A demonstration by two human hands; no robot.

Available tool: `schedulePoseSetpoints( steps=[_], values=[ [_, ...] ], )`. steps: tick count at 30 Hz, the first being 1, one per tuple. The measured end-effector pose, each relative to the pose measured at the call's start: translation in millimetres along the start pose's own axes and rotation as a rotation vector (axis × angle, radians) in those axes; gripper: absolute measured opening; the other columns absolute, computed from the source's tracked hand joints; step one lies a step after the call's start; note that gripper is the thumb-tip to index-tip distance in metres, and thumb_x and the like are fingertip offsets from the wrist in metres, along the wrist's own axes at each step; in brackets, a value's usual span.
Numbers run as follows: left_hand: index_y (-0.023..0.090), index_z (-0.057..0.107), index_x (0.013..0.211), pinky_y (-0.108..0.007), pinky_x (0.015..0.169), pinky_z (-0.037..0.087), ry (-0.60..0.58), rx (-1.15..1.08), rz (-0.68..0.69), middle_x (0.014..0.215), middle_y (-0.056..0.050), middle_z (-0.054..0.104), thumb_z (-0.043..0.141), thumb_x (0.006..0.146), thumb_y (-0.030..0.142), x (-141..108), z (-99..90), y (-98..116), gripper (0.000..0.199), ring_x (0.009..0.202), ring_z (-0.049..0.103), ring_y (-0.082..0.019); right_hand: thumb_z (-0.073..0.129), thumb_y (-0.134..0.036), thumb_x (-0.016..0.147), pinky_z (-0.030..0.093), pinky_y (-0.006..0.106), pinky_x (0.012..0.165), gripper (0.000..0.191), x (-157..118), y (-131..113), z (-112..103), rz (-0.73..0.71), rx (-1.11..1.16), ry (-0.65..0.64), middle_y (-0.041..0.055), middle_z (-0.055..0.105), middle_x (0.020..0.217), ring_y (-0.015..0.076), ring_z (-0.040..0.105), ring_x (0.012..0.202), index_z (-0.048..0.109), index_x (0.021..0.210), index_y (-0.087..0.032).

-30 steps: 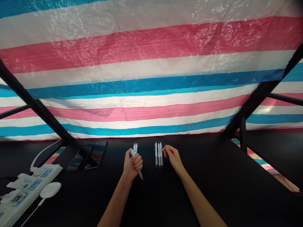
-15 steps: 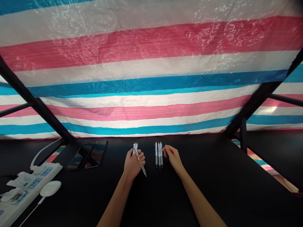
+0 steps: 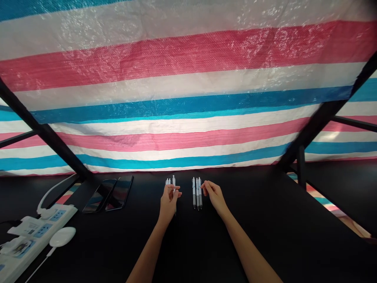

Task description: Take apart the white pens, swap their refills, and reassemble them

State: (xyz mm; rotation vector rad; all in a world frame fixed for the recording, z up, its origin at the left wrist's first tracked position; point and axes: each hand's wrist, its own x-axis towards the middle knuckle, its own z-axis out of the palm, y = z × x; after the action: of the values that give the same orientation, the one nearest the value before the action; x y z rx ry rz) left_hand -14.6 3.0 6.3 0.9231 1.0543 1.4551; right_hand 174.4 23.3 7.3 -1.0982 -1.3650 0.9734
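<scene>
My left hand [image 3: 169, 202] is closed around a white and grey pen [image 3: 173, 180]. The pen points away from me, its top end showing beyond the fingers and its lower part mostly hidden by the hand. Just left of it, the tops of other white pens [image 3: 167, 181] stick out past my fingers; the hand covers the rest of them. To the right, three white pens with grey grips [image 3: 197, 196] lie side by side on the black table. My right hand [image 3: 214, 196] rests beside the rightmost one, fingers curled together with nothing visible in them.
Two dark phones [image 3: 119, 193] lie at the left back of the table [image 3: 188, 243]. A white power strip [image 3: 38, 236] with plugs and a round white charger [image 3: 62, 236] are at the left edge. A striped tarp [image 3: 188, 139] hangs behind, between black frame bars [image 3: 312, 125].
My left hand has turned from palm up to palm down. The pen in it has swung from a slant to nearly straight ahead. My right hand has hardly moved.
</scene>
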Motion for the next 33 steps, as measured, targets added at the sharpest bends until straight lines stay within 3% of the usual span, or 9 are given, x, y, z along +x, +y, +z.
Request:
schedulePoseSetpoints(
  steps=[3,5,8,11,15,18,22,26,33],
  values=[
    [0.022,0.062,0.081,-0.026,0.075,0.044,-0.017,0.097,0.048,0.086,-0.004,0.063,0.064,0.07,0.009,-3,0.2,3,0.017,0.089,0.059,-0.02,0.042,-0.056,0.085,0.035,0.025,0.051,0.045,0,1,-1,-0.002,-0.003,0.004,-0.0029,0.043,0.049,0.0127,0.042,0.048,0.058,0.065,-0.018],
    [0.023,0.065,0.084,-0.03,0.085,0.041,-0.013,0.206,0.098,0.094,-0.006,0.063,0.064,0.069,0.009,-3,-1.3,4,0.021,0.106,0.052,-0.026,0.042,-0.055,0.085,0.035,0.025,0.051,0.045,0,2,-1,-0.007,0.001,0.002,-0.0027,0.043,0.05,0.0129,0.043,0.049,0.058,0.066,-0.018],
    [0.025,0.066,0.094,-0.041,0.103,0.026,-0.008,0.502,0.187,0.111,-0.009,0.06,0.065,0.069,0.015,-1,-7.1,0,0.027,0.122,0.038,-0.031,0.042,-0.055,0.085,0.035,0.025,0.051,0.044,1,2,-2,-0.01,-0.005,-0.005,-0.0027,0.043,0.05,0.0127,0.042,0.049,0.058,0.066,-0.018],
    [0.025,0.064,0.102,-0.045,0.107,0.016,0.001,0.701,0.214,0.127,-0.011,0.053,0.064,0.07,0.024,3,-15.2,-8,0.032,0.13,0.028,-0.033,0.042,-0.056,0.085,0.036,0.025,0.05,0.045,1,1,-1,-0.008,-0.016,-0.01,-0.0025,0.044,0.049,0.0129,0.043,0.049,0.058,0.065,-0.019],
    [0.023,0.06,0.106,-0.045,0.107,0.014,0.0,0.826,0.205,0.135,-0.013,0.046,0.059,0.074,0.035,7,-21.9,-17,0.035,0.132,0.025,-0.033,0.041,-0.055,0.085,0.036,0.025,0.05,0.045,1,3,0,-0.005,-0.021,-0.02,-0.0023,0.044,0.05,0.0128,0.043,0.049,0.057,0.065,-0.018],
    [0.023,0.061,0.107,-0.045,0.106,0.018,-0.001,0.842,0.21,0.134,-0.014,0.048,0.056,0.075,0.034,8,-22.8,-18,0.033,0.13,0.029,-0.033,0.039,-0.051,0.087,0.034,0.025,0.05,0.043,-1,4,0,-0.011,-0.104,-0.037,-0.0025,0.044,0.051,0.0127,0.042,0.05,0.057,0.066,-0.018],
    [0.023,0.063,0.104,-0.044,0.101,0.026,0.013,0.8,0.227,0.129,-0.014,0.051,0.055,0.076,0.026,7,-22.2,-15,0.03,0.127,0.032,-0.034,0.045,-0.042,0.086,0.034,0.025,0.052,0.03,-7,1,4,-0.102,-0.372,-0.083,-0.0013,0.05,0.06,0.0137,0.045,0.055,0.057,0.07,-0.02],
    [0.024,0.063,0.105,-0.044,0.101,0.027,0.026,0.775,0.207,0.13,-0.013,0.051,0.055,0.076,0.027,7,-21.6,-14,0.03,0.127,0.03,-0.034,0.051,-0.032,0.084,0.037,0.026,0.059,0.014,-14,-3,14,-0.25,-0.668,-0.154,0.0006,0.057,0.07,0.0165,0.053,0.066,0.059,0.079,-0.022],
    [0.025,0.061,0.11,-0.046,0.103,0.023,0.037,0.847,0.238,0.133,-0.012,0.048,0.056,0.076,0.031,8,-21.2,-16,0.034,0.127,0.031,-0.034,0.051,-0.021,0.082,0.035,0.025,0.056,0.009,-18,5,26,-0.268,-0.96,-0.212,0.0016,0.062,0.083,0.0169,0.059,0.073,0.057,0.088,-0.023]
  ],
)
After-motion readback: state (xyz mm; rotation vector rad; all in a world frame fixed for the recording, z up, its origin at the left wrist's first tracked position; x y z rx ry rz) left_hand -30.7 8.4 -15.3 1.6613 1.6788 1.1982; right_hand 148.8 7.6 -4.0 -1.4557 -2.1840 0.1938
